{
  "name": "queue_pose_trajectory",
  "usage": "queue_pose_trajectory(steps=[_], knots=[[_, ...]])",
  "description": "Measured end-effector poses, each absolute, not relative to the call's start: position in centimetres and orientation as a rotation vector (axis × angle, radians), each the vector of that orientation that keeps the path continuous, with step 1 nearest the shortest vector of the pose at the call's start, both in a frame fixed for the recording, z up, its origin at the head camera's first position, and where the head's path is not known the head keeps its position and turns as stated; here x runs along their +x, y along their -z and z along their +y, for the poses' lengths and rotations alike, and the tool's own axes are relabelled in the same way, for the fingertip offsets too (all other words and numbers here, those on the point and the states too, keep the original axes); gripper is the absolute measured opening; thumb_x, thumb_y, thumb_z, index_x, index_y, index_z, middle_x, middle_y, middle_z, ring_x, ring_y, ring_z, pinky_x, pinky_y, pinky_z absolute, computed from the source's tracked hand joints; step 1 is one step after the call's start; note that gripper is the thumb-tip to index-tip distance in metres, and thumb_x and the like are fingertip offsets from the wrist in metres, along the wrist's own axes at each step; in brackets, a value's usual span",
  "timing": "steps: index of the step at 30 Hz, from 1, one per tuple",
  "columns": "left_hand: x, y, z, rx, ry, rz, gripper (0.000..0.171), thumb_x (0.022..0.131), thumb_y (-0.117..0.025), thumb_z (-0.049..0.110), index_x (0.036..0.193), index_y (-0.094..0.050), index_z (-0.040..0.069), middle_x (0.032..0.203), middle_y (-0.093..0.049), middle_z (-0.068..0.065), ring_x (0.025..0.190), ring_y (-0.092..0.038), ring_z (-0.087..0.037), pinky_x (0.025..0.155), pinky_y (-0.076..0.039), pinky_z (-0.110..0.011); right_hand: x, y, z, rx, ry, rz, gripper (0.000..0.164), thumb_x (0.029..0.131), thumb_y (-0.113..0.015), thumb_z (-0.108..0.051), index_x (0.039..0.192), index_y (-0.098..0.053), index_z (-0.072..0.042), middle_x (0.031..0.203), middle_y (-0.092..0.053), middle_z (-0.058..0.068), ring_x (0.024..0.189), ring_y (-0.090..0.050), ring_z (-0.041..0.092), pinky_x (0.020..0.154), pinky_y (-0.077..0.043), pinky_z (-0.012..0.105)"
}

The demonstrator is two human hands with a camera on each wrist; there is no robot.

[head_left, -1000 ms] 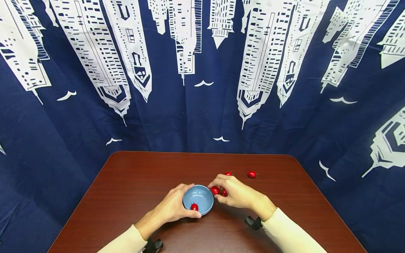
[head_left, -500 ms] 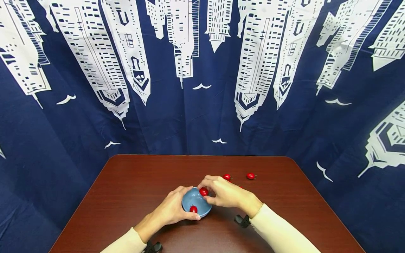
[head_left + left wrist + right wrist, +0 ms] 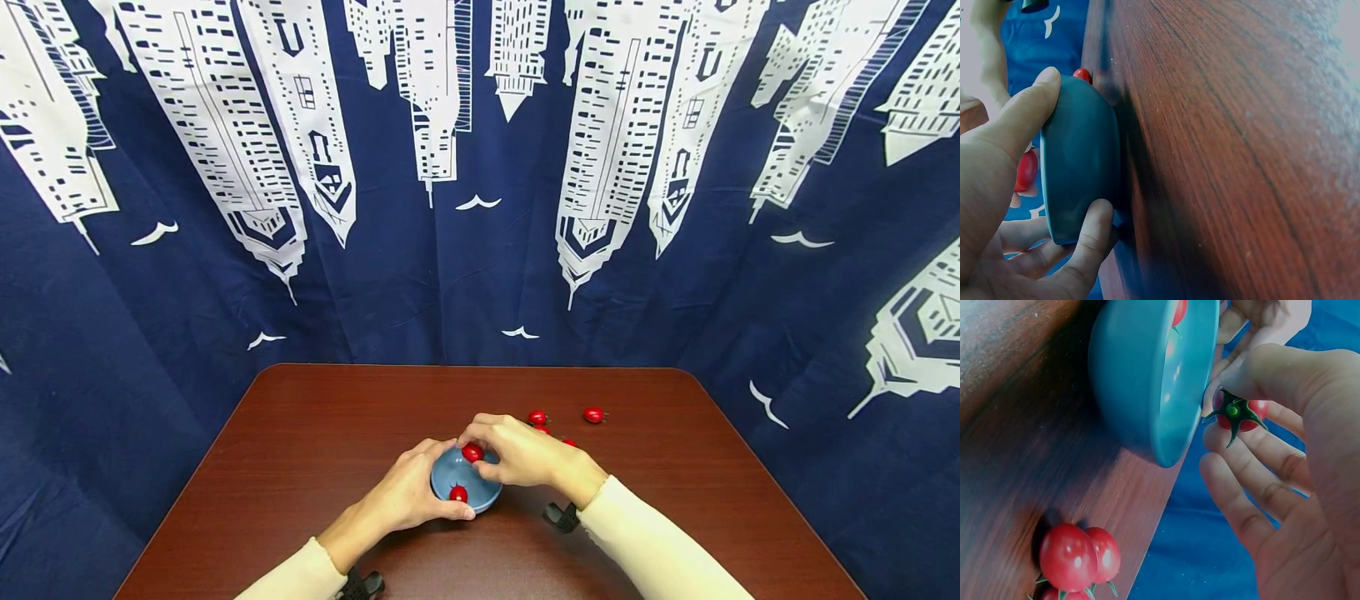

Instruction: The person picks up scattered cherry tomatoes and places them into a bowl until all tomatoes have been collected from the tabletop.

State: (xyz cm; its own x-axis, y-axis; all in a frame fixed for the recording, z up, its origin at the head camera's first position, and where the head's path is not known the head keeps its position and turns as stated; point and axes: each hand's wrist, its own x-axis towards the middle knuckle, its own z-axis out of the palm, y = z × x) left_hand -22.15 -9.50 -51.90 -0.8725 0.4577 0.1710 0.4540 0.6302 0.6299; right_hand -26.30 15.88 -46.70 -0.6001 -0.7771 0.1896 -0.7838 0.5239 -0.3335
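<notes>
A small blue bowl [image 3: 480,492] is gripped at its left side by my left hand [image 3: 408,492], thumb at the near rim. In the left wrist view the thumb lies at the rim of the bowl [image 3: 1082,156] and fingertips press its outer wall. One cherry tomato [image 3: 458,493] lies inside. Over the bowl's far part, my right hand [image 3: 525,454] pinches another cherry tomato [image 3: 472,452] between thumb and fingers. The right wrist view shows this held tomato [image 3: 1260,409] with its green star-shaped stem end facing the camera, beside the bowl's rim.
Several more cherry tomatoes lie to the right on the brown wooden table [image 3: 360,417]: one tomato [image 3: 595,415] stands apart, another [image 3: 537,417] is near others partly hidden by the right hand. A blue curtain [image 3: 405,292] with white buildings hangs behind the table's far edge.
My right hand has moved left from the tomatoes on the table to over the bowl, carrying one cherry tomato. The left hand stays on the bowl.
</notes>
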Motion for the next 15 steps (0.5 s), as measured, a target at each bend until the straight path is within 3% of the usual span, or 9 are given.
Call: queue_pose_trajectory(steps=[9,15], knots=[[-22.33,51.89,-9.43,0.805,-1.088,2.839,0.108,0.079,-0.108,0.056,0.164,-0.063,0.006,0.148,-0.073,-0.012,0.127,-0.070,-0.025,0.108,-0.065,-0.049,-26.43,46.92,15.56,1.379,-0.581,-2.730,0.037,0.101,-0.085,-0.010,0.138,-0.081,-0.010,0.123,-0.079,0.000,0.104,-0.077,0.018,0.096,-0.065,0.023],[-22.29,52.00,-9.44,0.802,-1.073,2.845,0.109,0.079,-0.107,0.057,0.163,-0.063,0.003,0.145,-0.074,-0.012,0.123,-0.070,-0.023,0.105,-0.066,-0.046,-26.07,46.92,15.85,1.295,-0.543,-2.755,0.040,0.102,-0.087,-0.024,0.142,-0.080,-0.018,0.135,-0.077,-0.001,0.116,-0.078,0.018,0.104,-0.065,0.032]])
